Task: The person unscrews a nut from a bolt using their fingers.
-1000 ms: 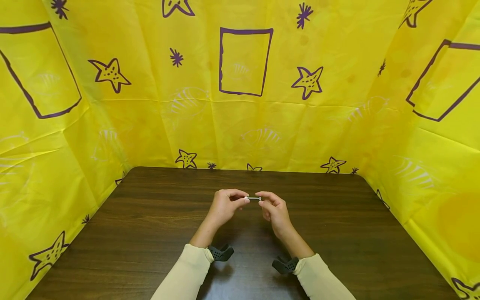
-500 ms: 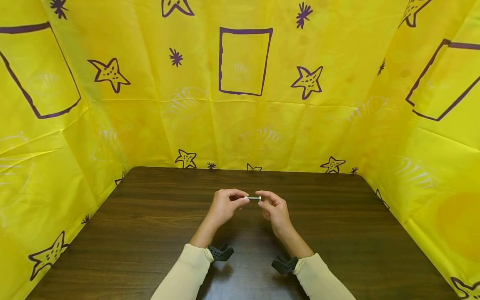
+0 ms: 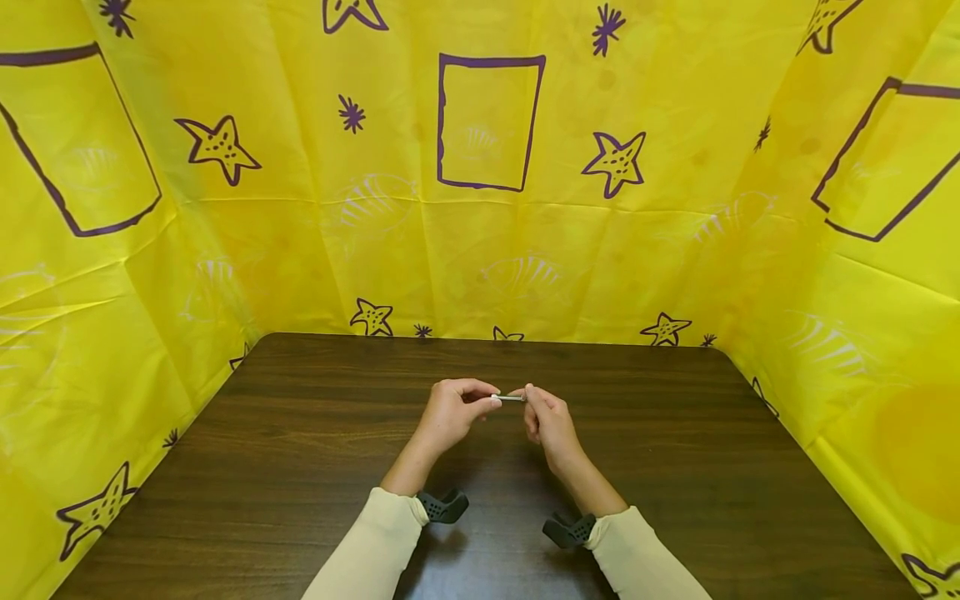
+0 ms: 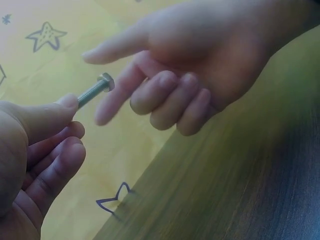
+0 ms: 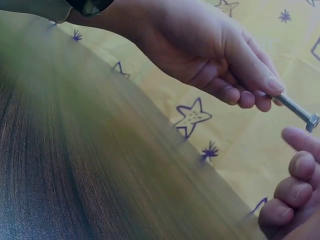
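A silvery threaded bolt [image 3: 510, 398] lies nearly level between the two hands, above the table. My left hand [image 3: 450, 414] pinches one end of it between thumb and forefinger. At the other end sits a hexagonal piece [image 4: 105, 81]; whether head or nut, I cannot tell. My right hand [image 3: 555, 427] is at that end. In the left wrist view its thumb and forefinger are spread apart around the hexagonal piece, with the other fingers curled in. The right wrist view shows the bolt [image 5: 296, 108] sticking out of the left fingertips, close to the right forefinger.
A dark wood-grained table [image 3: 300, 450] lies under both hands. Yellow cloth [image 3: 480, 250] with purple starfish drawings hangs at the back and both sides. Each wrist wears a black band [image 3: 442, 506] at the edge of a pale sleeve [image 3: 367, 550].
The right thumb has moved up past the bolt's end, while the right forefinger has dropped behind it. The bolt has shifted slightly right. My left hand keeps its pinch, almost still.
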Motion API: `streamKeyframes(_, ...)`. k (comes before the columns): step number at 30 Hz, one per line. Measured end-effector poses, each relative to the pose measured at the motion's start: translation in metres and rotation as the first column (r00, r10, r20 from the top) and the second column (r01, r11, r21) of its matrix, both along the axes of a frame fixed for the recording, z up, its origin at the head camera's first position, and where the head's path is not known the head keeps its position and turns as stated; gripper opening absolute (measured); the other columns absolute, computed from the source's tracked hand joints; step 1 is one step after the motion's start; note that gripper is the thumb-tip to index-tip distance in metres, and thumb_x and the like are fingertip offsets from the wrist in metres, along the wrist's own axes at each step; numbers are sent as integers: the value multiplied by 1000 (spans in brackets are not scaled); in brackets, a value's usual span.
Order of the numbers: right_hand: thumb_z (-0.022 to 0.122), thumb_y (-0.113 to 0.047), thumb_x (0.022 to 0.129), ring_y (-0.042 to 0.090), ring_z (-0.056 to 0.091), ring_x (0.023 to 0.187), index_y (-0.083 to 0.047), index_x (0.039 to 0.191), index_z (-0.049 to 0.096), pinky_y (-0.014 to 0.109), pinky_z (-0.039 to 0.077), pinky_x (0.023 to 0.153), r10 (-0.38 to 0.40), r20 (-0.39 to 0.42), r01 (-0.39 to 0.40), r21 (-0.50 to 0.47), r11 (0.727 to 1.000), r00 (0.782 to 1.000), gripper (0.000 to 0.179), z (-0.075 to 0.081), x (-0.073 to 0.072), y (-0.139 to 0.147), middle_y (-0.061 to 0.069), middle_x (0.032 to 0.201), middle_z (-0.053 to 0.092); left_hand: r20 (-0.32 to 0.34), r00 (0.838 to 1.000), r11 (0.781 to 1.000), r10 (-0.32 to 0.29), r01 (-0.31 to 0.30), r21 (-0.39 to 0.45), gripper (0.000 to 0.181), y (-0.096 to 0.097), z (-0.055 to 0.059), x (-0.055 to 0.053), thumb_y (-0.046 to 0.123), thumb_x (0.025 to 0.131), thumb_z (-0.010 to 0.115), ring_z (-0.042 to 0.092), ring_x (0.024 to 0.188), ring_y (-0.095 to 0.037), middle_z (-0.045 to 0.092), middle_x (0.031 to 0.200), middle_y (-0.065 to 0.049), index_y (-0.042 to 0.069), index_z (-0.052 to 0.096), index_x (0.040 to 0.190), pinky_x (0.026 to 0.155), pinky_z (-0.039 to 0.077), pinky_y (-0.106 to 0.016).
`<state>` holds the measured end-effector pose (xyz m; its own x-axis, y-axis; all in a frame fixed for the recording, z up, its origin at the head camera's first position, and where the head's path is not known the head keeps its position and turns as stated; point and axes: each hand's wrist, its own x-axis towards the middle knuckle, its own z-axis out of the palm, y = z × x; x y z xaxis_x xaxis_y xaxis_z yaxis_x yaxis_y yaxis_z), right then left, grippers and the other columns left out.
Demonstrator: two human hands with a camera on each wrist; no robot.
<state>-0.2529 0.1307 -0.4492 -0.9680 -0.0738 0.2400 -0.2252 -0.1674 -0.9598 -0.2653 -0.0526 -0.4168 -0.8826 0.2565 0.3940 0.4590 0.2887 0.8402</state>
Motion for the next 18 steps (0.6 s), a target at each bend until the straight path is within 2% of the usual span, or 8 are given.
streamKeyframes(4,42,-33,106,8,27,39,17,88,58,23,22,40,6,54,-7,21,1000,999,56,-1,0,0,-1,48,34,17,1000,1000,-11,10,11,11,0,0,1,9,83,77,65,62,-37,69,74,-3,2,76,92,53,51,-27)
streamKeyframes(8,41,-35,106,7,24,37,7,72,57,22,20,38,24,86,-26,22,999,996,56,-1,2,0,-4,45,33,15,1000,1000,-17,17,16,10,1,-1,1,9,83,77,64,63,-41,69,75,-2,3,76,92,53,51,-27)
streamKeyframes(12,42,-36,105,6,24,37,0,68,55,21,19,38,33,89,-35,20,999,995,53,-1,2,0,-6,44,32,10,1000,1000,-18,18,14,9,1,-2,0,9,83,77,64,63,-40,70,75,-2,4,76,91,53,50,-26)
streamKeyframes(18,42,-36,105,5,23,38,7,67,47,20,18,38,42,78,-44,20,999,996,57,0,3,0,-6,44,31,-4,1000,1000,-19,19,8,13,1,-2,0,10,83,78,64,60,-35,70,75,-3,0,76,92,53,50,-26)
